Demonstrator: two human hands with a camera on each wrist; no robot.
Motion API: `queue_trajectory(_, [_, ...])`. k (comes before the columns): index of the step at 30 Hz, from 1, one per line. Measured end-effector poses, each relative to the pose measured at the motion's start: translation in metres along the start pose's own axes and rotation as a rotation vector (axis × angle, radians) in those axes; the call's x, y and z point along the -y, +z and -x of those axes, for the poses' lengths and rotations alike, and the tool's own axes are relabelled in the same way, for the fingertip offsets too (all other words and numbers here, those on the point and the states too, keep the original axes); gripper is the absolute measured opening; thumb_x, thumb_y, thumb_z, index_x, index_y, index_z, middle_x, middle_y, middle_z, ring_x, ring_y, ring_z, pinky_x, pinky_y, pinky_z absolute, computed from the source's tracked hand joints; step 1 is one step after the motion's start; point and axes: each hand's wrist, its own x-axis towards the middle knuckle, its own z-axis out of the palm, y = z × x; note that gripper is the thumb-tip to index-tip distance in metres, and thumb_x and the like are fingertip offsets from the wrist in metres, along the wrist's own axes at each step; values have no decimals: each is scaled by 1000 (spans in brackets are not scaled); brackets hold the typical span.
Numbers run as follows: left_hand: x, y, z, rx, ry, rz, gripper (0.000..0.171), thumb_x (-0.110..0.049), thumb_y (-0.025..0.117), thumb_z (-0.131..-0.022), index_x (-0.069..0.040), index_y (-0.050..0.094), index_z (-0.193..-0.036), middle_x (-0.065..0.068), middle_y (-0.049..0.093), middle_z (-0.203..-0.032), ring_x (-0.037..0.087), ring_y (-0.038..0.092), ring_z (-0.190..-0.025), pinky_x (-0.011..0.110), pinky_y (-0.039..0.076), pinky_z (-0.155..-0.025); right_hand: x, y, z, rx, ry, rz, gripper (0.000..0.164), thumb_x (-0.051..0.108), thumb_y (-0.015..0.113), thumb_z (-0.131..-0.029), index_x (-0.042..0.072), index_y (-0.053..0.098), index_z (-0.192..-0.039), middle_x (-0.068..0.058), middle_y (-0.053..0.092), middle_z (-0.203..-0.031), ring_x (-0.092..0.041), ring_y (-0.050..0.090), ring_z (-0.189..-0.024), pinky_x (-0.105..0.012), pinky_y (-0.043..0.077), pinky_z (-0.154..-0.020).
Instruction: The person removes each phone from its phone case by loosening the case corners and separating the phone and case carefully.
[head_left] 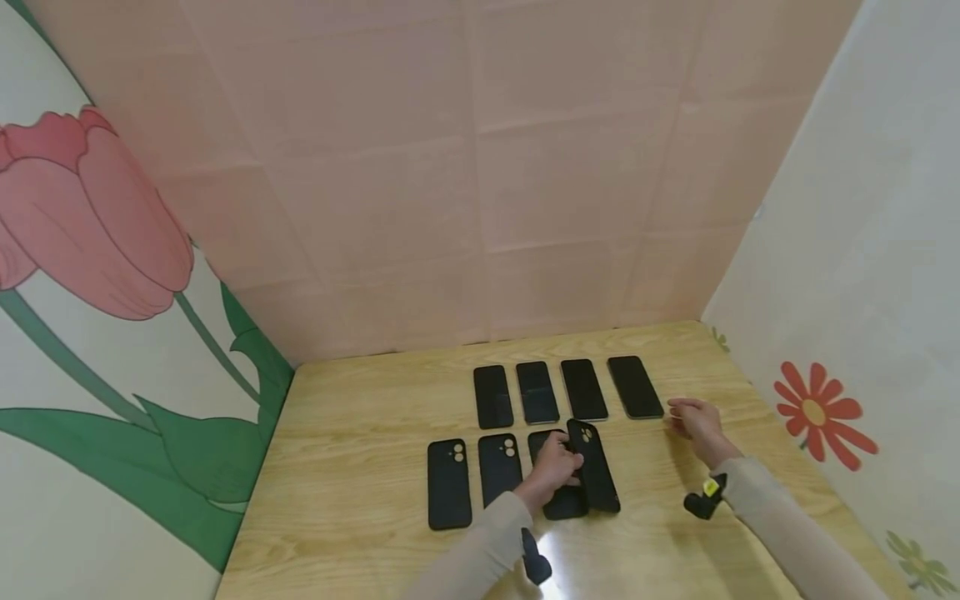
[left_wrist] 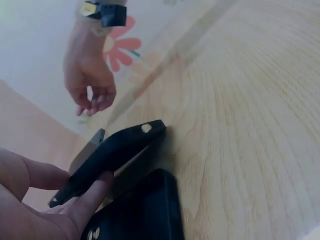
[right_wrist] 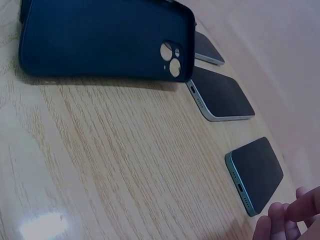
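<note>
My left hand (head_left: 552, 468) pinches the left long edge of a black phone case (head_left: 596, 467). That case is tilted up off the table, and its inner side with the camera cutouts faces the right wrist view. Under the left hand lies another dark case (head_left: 564, 505), partly covered by it. My right hand (head_left: 696, 429) has loosely bent fingers with nothing between them. Its fingertips are beside the lower right corner of the rightmost phone (head_left: 635, 387), which shows a greenish edge in the right wrist view; whether they touch it I cannot tell.
Three more phones, the left one (head_left: 492, 397), the second (head_left: 537, 392) and the third (head_left: 584, 389), lie in the back row. Two black cases, the leftmost (head_left: 449, 485) and its neighbour (head_left: 500, 471), lie in front on the wooden table (head_left: 345, 483). Walls border the back and sides.
</note>
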Motion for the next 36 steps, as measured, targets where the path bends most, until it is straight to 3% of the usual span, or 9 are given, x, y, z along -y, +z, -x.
queue_trajectory(4, [-3,4,4,17,13,-75,49,4,58,-92,4,45,-139,12,58,-98,28,65,-88,41,57,-70,2,2,1,10,17,12,35,0,40,-101,-20,45,-130,-2,60,-87,-11,64,-73,-34,57,-75])
queue_trajectory(10, [-13,7,11,48,12,-219,54,-2,58,-95,3,41,-146,19,60,-114,31,67,-82,40,58,-66,4,3,1,3,28,-10,33,-2,41,-100,-18,48,-128,-2,59,-85,-12,65,-72,-32,57,-74])
queue_trajectory(15, [-12,12,12,74,-20,-145,57,-1,57,-95,4,37,-148,30,51,-132,37,65,-100,42,58,-70,4,3,-1,-9,28,-6,29,-2,43,-98,-16,55,-121,-2,61,-83,-13,65,-71,-32,57,-71])
queue_trajectory(19, [-9,15,12,87,-34,-108,57,1,55,-95,4,35,-148,31,48,-134,38,62,-107,45,57,-74,-3,2,-7,7,15,-31,23,-3,45,-96,-8,65,-104,-3,61,-81,-13,65,-70,-31,57,-68])
queue_trajectory(21, [-9,15,12,101,-39,-113,55,0,55,-96,3,35,-147,30,48,-134,38,60,-109,47,57,-76,-4,3,-8,14,16,-33,22,-2,45,-97,-8,64,-105,-4,61,-82,-13,65,-70,-31,57,-68])
queue_trajectory(26, [-13,17,11,127,-56,-148,54,-3,56,-97,2,35,-147,27,49,-132,36,61,-107,49,55,-81,4,7,-4,4,34,-5,26,-2,42,-100,-11,57,-118,-5,60,-89,-14,63,-74,-32,56,-74])
queue_trajectory(31, [-17,14,11,148,-61,-193,50,-4,55,-98,2,39,-145,24,52,-127,40,64,-97,49,55,-81,6,8,-1,6,37,8,27,-1,42,-101,-13,56,-121,-5,60,-90,-14,63,-75,-33,56,-76])
queue_trajectory(34, [-21,9,11,162,-50,-224,45,-5,54,-98,1,43,-141,17,58,-113,37,66,-80,48,55,-79,7,8,-2,10,26,5,25,0,42,-100,-10,60,-116,-5,60,-90,-14,64,-74,-33,57,-76])
queue_trajectory(36, [-24,6,10,176,-43,-226,42,-6,53,-99,1,44,-140,10,59,-93,30,63,-64,48,55,-80,8,8,-3,9,14,2,24,0,43,-100,-7,63,-111,-5,61,-89,-14,65,-74,-33,57,-75])
